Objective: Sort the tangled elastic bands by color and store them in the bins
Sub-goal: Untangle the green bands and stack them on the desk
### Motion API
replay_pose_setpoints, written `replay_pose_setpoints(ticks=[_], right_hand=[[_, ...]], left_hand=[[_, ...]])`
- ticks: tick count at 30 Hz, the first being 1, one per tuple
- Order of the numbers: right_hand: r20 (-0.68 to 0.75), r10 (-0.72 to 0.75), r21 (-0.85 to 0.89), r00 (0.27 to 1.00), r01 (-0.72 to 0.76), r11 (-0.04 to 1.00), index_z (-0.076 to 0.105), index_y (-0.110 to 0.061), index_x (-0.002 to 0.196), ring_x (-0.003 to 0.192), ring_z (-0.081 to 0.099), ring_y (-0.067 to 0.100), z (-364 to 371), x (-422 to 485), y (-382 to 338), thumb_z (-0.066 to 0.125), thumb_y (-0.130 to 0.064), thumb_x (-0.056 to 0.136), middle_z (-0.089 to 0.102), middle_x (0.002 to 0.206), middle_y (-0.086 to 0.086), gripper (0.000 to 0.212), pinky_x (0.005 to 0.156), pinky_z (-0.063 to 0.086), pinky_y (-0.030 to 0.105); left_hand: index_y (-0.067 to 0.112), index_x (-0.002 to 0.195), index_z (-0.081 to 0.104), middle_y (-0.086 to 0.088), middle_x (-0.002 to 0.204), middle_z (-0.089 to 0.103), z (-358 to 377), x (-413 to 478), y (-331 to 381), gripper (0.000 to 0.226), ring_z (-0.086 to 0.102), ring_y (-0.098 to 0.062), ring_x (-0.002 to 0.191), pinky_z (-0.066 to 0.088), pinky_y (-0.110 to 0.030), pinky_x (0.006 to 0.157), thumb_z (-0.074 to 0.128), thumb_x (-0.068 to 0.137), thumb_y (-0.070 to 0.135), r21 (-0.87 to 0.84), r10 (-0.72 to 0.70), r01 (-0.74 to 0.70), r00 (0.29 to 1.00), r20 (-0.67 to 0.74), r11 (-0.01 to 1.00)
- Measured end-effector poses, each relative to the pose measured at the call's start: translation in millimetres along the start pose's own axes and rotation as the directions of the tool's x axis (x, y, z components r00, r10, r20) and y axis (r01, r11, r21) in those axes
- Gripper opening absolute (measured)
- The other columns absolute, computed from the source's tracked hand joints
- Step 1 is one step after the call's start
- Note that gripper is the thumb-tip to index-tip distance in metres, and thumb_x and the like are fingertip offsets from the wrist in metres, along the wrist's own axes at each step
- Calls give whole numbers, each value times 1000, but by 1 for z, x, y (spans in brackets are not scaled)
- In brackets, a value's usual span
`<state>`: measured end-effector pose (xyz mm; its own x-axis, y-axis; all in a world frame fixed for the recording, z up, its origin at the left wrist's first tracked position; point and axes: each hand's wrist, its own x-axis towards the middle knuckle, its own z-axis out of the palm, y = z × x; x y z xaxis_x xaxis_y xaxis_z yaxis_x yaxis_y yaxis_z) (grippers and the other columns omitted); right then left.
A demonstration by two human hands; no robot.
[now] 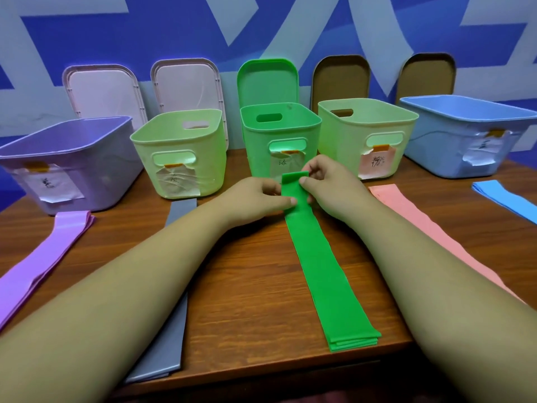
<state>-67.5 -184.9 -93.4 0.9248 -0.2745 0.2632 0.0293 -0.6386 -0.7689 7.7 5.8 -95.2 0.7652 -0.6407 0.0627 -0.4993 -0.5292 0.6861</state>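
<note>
The left hand (261,196) pinched the left edge of the green bands (319,257) near their far end, with the thumb on top and the fingers curled. The right hand (328,181) pinched the far end itself, which was folded back over, between the thumb and curled fingers. Both hands were close together in the middle of the frame, just in front of the green bin (279,135).

The green bands lay flat in a stack on the table (247,271). They ran from the hands down to the lower middle of the frame, and their near end stopped close to the table's front edge. Bare wood showed between them and the gray band (171,330) on the left. A pink band (436,228) lay just right of the right arm. A purple band (49,251) lay at the far left and a blue band (505,199) at the far right.

Both bare arms reached up from the bottom corners and met in the middle. Five open bins stood in a row behind the hands.
</note>
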Motion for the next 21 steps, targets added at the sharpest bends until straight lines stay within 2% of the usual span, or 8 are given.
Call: replay_pose_setpoints(ticks=[2,3,7,10,14,18,19,21], right_hand=[[-12,-31,17,999,31,999,60,-28,103,68,72,7,-2,-6,-3,65,-23,103,71,88,-2,7,67,51,31],[-13,-46,15,999,47,999,60,-27,105,68,73,7,-5,-9,-6,65,-21,103,71,89,-2,8,67,50,30],[31,-88,-24,996,88,996,65,-32,116,77,74,9,-19,-26,-20,66,-21,104,66,99,-5,16,70,54,28],[74,-74,-74,995,80,994,71,-35,118,81,73,8,-30,-41,-34,66,-21,104,71,98,-12,21,70,53,26],[71,-30,-74,997,36,997,73,-33,108,70,71,-2,-36,-60,-41,66,-16,100,76,83,-8,21,64,49,24],[80,13,-36,997,-11,999,75,-35,100,83,74,6,-41,-80,-42,67,-14,95,77,91,-7,23,70,63,31],[88,7,-40,996,-3,999,75,-36,99,81,72,6,-42,-86,-40,68,-15,95,76,92,-8,23,68,61,28],[102,-19,-96,995,29,995,75,-39,96,71,64,-2,-42,-96,-34,69,-18,94,73,89,-11,22,62,48,20]], left_hand=[[29,105,81,22,84,76,-2,-5,3,17,62,9,69,45,-12,70,79,93,41,-120,42,-36,998,46,992],[29,105,81,22,84,76,-3,-7,4,15,61,11,68,44,-11,68,81,92,37,-124,64,-57,997,50,991],[20,92,75,13,76,71,-2,-10,2,19,59,-1,65,49,-26,70,84,88,36,1,93,-93,995,-39,996],[20,86,70,11,71,68,1,-11,5,17,58,0,63,48,-25,67,83,88,30,-6,107,-108,991,-76,994],[23,86,65,6,76,65,4,-15,12,9,54,-4,67,45,-28,66,73,89,22,102,216,-208,974,-69,973],[27,91,65,10,80,66,2,-19,11,15,53,1,67,46,-22,67,77,87,19,80,266,-266,964,17,961],[29,94,66,9,85,69,1,-20,10,18,55,2,70,47,-20,70,80,86,20,66,267,-270,962,49,961],[30,100,68,6,95,72,-1,-20,7,24,60,2,77,51,-18,76,85,85,23,49,264,-270,959,97,962]])
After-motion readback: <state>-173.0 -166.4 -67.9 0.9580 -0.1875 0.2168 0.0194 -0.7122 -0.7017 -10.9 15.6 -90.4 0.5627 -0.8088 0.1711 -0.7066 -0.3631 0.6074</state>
